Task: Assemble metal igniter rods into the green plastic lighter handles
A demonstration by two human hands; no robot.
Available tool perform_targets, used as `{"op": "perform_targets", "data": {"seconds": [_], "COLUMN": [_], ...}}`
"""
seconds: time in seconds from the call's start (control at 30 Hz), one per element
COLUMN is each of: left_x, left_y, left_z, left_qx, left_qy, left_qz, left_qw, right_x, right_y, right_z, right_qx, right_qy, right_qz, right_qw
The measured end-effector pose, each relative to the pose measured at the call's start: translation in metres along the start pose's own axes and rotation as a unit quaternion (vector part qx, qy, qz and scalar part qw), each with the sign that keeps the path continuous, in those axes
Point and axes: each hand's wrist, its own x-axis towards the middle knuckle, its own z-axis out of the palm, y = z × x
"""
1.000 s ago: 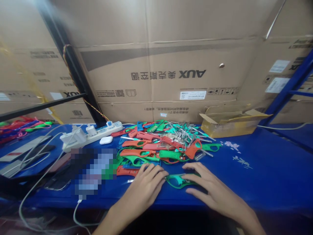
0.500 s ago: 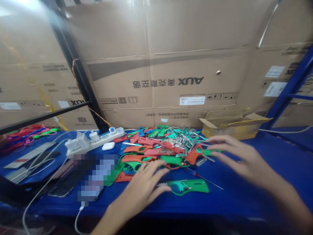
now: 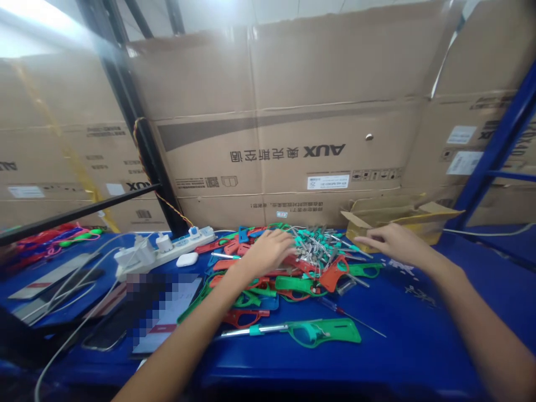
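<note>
My left hand (image 3: 270,249) reaches over the pile of red, orange and green plastic handles (image 3: 293,285); its fingertips are lost among the parts. My right hand (image 3: 391,241) is held above the table in front of the cardboard box, fingers apart, holding nothing. Between them lies a heap of metal tubes with teal pieces (image 3: 320,245). Near the front edge a green lighter-shaped handle (image 3: 345,330) lies flat, joined to a metal tube with a teal ring (image 3: 254,330). Behind it rests a thin screwdriver (image 3: 362,321).
An open cardboard box (image 3: 431,223) stands at the back right. Small metal pieces (image 3: 421,295) lie on the blue table (image 3: 377,368). To the left are a power strip (image 3: 201,240) with chargers, a white case (image 3: 187,259), phones and cables. Metal posts rise at both sides.
My left hand has moved from the front handle up and forward onto the pile, uncovering the metal tube. My right hand has shifted slightly up. The view has tilted upward.
</note>
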Motion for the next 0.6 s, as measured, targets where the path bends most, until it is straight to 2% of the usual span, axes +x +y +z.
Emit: {"op": "perform_targets", "data": {"seconds": [0.13, 0.3, 0.43, 0.6], "left_x": [-0.001, -0.007, -0.012, -0.017], "left_y": [0.014, 0.012, 0.007, 0.000], "left_z": [0.016, 0.019, 0.020, 0.014], "left_qx": [0.006, 0.001, -0.014, -0.041], "left_qy": [-0.016, -0.011, 0.017, 0.066], "left_qz": [0.017, -0.003, -0.027, -0.072], "left_qw": [1.000, 1.000, 0.999, 0.994], "right_x": [0.004, -0.004, -0.011, -0.011], "right_y": [0.033, 0.069, 0.091, 0.102], "right_z": [0.009, 0.008, 0.006, 0.009], "right_qx": [0.038, 0.106, 0.140, 0.153], "right_qy": [-0.073, -0.144, -0.170, -0.179], "right_qz": [0.040, 0.106, 0.156, 0.171], "right_qw": [0.996, 0.978, 0.963, 0.957]}}
